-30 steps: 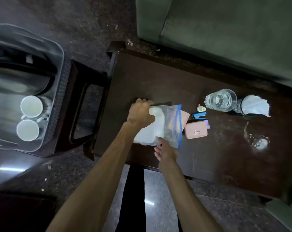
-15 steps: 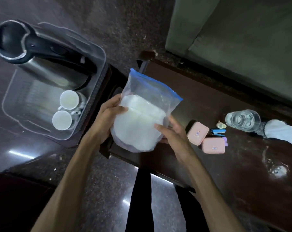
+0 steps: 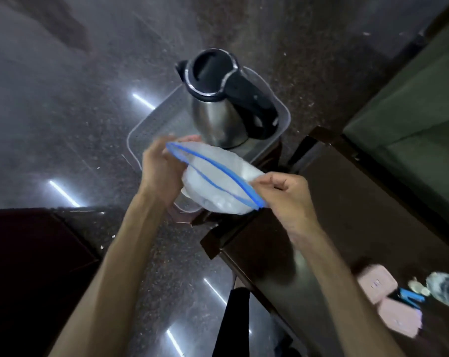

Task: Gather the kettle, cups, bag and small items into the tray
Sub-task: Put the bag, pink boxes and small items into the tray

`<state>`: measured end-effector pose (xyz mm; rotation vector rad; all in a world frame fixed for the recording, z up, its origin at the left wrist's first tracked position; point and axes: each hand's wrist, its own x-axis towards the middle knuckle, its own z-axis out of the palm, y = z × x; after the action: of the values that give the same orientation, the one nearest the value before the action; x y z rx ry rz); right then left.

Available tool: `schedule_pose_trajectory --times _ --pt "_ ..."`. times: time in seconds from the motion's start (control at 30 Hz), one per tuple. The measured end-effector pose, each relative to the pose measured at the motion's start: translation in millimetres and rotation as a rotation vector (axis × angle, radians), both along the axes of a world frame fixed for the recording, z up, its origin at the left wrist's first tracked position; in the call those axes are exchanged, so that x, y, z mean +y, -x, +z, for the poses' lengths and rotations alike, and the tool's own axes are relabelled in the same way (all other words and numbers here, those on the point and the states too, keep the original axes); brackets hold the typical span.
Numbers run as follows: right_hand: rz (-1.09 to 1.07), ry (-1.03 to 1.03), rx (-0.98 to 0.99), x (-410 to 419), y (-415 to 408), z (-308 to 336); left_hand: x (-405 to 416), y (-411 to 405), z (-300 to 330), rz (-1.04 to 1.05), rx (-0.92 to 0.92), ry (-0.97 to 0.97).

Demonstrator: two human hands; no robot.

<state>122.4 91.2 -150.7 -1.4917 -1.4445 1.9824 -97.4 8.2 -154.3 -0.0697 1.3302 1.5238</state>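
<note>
Blurrily, both hands (image 3: 161, 166) (image 3: 288, 194) grip bag (image 3: 218, 181), hiding cups, tray (image 3: 151, 119) edge

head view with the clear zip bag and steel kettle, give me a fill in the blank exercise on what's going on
1. The clear plastic bag with the blue zip strip is held by ____ hands, the left hand and the right hand.
2. The steel kettle with the black handle stands in the clear plastic ____.
3. The two pink boxes lie on the dark wooden ____.
4. The zip strip on the bag is coloured ____.

Missing words: both; tray; table; blue
</note>
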Motion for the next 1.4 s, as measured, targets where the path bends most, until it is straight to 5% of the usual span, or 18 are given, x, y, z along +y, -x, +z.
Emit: schedule_pose_trajectory --times 0.07,0.23,0.4,0.53,0.67,0.83,0.93,1.03,1.23,1.4 --pt "0.003 -0.12 -0.082 -3.6 38.7 0.4 -4.8 30.5 11.2 0.088 0.109 0.039" --pt "0.033 -0.256 -0.125 -10.6 131.1 -8.3 -17.6 70.7 20.1 0.124 0.829 0.295" --pt "0.041 -0.276 -0.149 -31.9 172.9 -30.2 -29.7 72.2 -1.1 -0.452 1.27 0.475" --pt "0.338 -0.575 -0.246 -40.2 164.3 -36.0 -37.9 56.3 -22.4 -0.76 1.317 0.674" --pt "0.369 -0.949 -0.262 -36.9 148.9 -35.5 -40.3 50.3 -43.6 -0.828 1.44 0.777" --pt "0.884 -0.944 -0.55 -20.3 152.4 -36.3 -23.9 57.9 -57.2 -0.956 1.512 0.9" --pt "0.961 -0.933 -0.586 -17.1 152.3 -38.4 -11.4 60.6 -56.3 -1.043 1.548 0.944" --pt "0.813 -0.897 -0.463 -13.5 142.6 -34.7 -8.3 64.9 -44.8 -1.034 1.483 0.943" --pt "0.323 -0.687 -0.173 1.9 102.0 -15.2 -6.2 28.7 -8.8 -0.594 1.432 0.584" --pt "0.123 -0.475 -0.078 13.6 51.2 -16.0 15.8 -44.1 -0.4 -0.594 1.452 0.397"
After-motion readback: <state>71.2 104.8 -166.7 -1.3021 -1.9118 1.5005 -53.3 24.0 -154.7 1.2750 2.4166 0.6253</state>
